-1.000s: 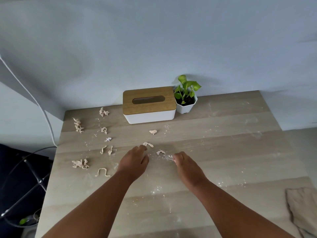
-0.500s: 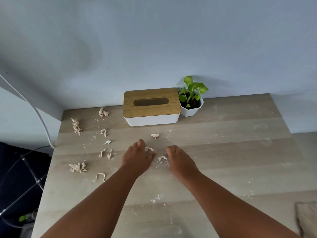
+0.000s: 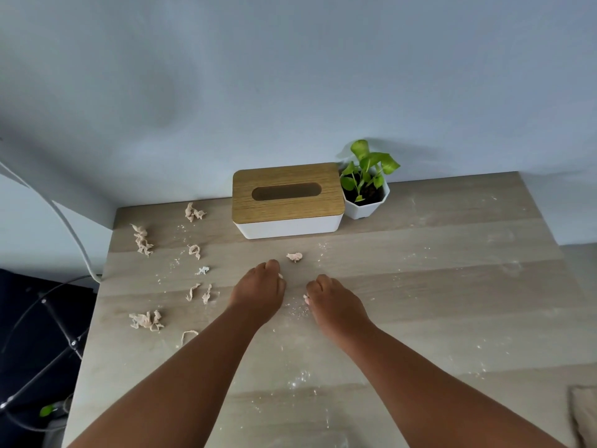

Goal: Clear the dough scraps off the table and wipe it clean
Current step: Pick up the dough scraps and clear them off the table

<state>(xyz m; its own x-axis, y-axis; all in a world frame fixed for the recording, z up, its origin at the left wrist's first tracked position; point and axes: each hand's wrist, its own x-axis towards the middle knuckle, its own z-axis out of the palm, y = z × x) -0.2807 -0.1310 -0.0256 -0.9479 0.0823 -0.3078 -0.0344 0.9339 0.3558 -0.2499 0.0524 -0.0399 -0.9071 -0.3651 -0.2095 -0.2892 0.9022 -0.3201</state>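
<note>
beige cloth [image 3: 585, 415] cut off at right edge, dough scraps mostly hidden under each hand

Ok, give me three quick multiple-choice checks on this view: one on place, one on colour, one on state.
1. The potted plant stands where?
A. right of the tissue box
B. left of it
C. on top of it

2. The tissue box lid is:
A. black
B. wood-brown
C. red

3. The left hand is:
A. flat, off the table
B. curled round a pale dough scrap
C. holding the cloth

Answers: 1 A, the pot sits by the box's right end. 2 B, wood grain over a white base. 3 B, the scrap peeks out at its fingers.
</note>
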